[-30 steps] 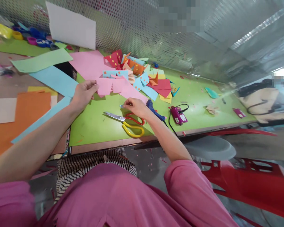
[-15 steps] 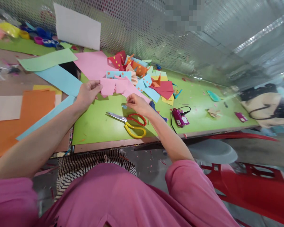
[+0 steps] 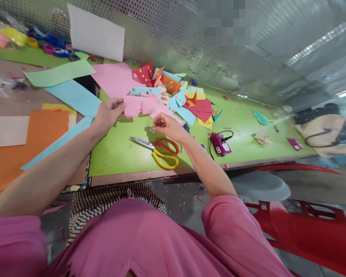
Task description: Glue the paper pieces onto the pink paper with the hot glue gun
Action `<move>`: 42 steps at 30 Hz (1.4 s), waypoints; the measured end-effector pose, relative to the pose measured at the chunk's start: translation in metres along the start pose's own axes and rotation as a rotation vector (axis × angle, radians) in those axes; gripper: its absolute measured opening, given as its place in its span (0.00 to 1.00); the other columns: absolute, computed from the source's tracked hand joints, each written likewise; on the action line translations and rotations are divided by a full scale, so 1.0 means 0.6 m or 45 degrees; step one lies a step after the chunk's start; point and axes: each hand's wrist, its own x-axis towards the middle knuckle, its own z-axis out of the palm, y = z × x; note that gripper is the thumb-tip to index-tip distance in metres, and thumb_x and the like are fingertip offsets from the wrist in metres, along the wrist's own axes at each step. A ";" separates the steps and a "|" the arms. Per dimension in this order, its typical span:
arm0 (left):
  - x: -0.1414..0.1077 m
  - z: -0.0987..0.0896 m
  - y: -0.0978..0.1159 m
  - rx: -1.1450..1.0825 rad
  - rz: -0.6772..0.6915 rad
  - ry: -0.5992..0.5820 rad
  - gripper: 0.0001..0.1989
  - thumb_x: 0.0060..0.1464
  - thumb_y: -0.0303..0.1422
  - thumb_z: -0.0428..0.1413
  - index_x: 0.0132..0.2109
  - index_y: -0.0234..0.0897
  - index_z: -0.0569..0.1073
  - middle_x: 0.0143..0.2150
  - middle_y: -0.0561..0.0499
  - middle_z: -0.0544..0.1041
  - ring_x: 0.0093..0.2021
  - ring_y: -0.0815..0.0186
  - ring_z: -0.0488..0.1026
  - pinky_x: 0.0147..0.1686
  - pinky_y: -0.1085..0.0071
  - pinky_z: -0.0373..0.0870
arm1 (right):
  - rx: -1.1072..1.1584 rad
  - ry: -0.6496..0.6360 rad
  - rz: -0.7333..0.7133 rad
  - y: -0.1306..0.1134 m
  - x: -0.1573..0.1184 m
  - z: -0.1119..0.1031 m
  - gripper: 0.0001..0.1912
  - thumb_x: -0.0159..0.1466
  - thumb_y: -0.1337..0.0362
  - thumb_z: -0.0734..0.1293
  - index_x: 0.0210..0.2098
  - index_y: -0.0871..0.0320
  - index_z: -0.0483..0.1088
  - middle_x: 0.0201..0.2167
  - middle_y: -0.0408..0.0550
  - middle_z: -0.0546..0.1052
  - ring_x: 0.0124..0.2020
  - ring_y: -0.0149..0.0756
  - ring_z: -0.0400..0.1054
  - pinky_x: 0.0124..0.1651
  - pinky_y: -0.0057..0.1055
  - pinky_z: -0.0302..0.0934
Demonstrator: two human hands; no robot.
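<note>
My left hand (image 3: 109, 113) pinches the left end of a cut pink paper piece (image 3: 132, 105) over the green table top (image 3: 112, 154). To its right, my right hand (image 3: 165, 125) is closed, thumb and fingers together; what it holds, if anything, is too small to name. A tiny blue scrap (image 3: 152, 130) shows just below those fingertips. Nearer my body lie scissors (image 3: 154, 147) with one red and one yellow handle, their blades pointing left. Folded and dotted paper pieces (image 3: 170, 85) are heaped behind the pink piece.
Orange sheets (image 3: 47, 134), a blue strip (image 3: 72, 96) and a green strip (image 3: 60, 72) lie at the left. A purple device (image 3: 220, 145) with a black cable is at the right. Behind stands a white sheet (image 3: 98, 34); a grey stool (image 3: 261, 185) is beyond the front edge.
My right hand has shifted very slightly left and toward the table's back. My left hand keeps its pinch on the pink paper. The whole view has moved slightly.
</note>
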 end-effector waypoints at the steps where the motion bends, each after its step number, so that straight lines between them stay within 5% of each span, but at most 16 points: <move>1: 0.000 0.000 0.000 -0.005 0.000 0.004 0.10 0.52 0.34 0.61 0.41 0.35 0.82 0.32 0.49 0.80 0.27 0.70 0.71 0.19 0.78 0.63 | -0.010 0.014 0.013 0.002 0.002 0.000 0.10 0.55 0.63 0.70 0.35 0.54 0.65 0.30 0.40 0.72 0.33 0.32 0.65 0.41 0.32 0.62; 7: -0.001 0.000 0.001 0.003 -0.014 0.000 0.12 0.52 0.33 0.60 0.43 0.35 0.82 0.32 0.50 0.80 0.26 0.70 0.70 0.19 0.79 0.64 | -0.072 0.024 0.095 0.013 0.007 0.003 0.02 0.61 0.65 0.65 0.35 0.56 0.68 0.29 0.41 0.73 0.29 0.30 0.62 0.35 0.30 0.58; 14: 0.003 -0.001 -0.003 -0.005 -0.039 0.007 0.12 0.52 0.33 0.61 0.44 0.34 0.82 0.34 0.49 0.81 0.28 0.70 0.72 0.20 0.79 0.64 | -0.292 0.079 0.024 0.007 0.000 -0.008 0.05 0.60 0.65 0.68 0.36 0.56 0.71 0.34 0.44 0.76 0.35 0.35 0.68 0.44 0.35 0.62; 21: 0.001 -0.001 -0.003 -0.006 -0.024 -0.009 0.12 0.53 0.32 0.61 0.44 0.33 0.82 0.36 0.47 0.81 0.32 0.67 0.75 0.22 0.77 0.66 | -0.588 -0.052 0.100 0.007 0.001 -0.001 0.07 0.58 0.60 0.72 0.33 0.56 0.74 0.34 0.49 0.77 0.38 0.41 0.70 0.43 0.38 0.60; 37: 0.000 -0.001 -0.002 -0.012 -0.010 -0.029 0.10 0.54 0.31 0.60 0.42 0.34 0.81 0.34 0.49 0.80 0.30 0.68 0.73 0.24 0.77 0.66 | -0.039 -0.073 0.129 0.007 0.011 -0.013 0.06 0.59 0.69 0.68 0.37 0.57 0.72 0.33 0.45 0.76 0.37 0.34 0.69 0.46 0.36 0.64; 42: 0.004 0.000 -0.009 -0.032 -0.005 -0.024 0.12 0.52 0.32 0.61 0.44 0.33 0.81 0.33 0.49 0.80 0.30 0.69 0.73 0.22 0.79 0.64 | 0.047 -0.058 0.099 0.003 0.011 -0.011 0.04 0.59 0.67 0.70 0.35 0.57 0.72 0.31 0.43 0.74 0.33 0.31 0.67 0.40 0.32 0.62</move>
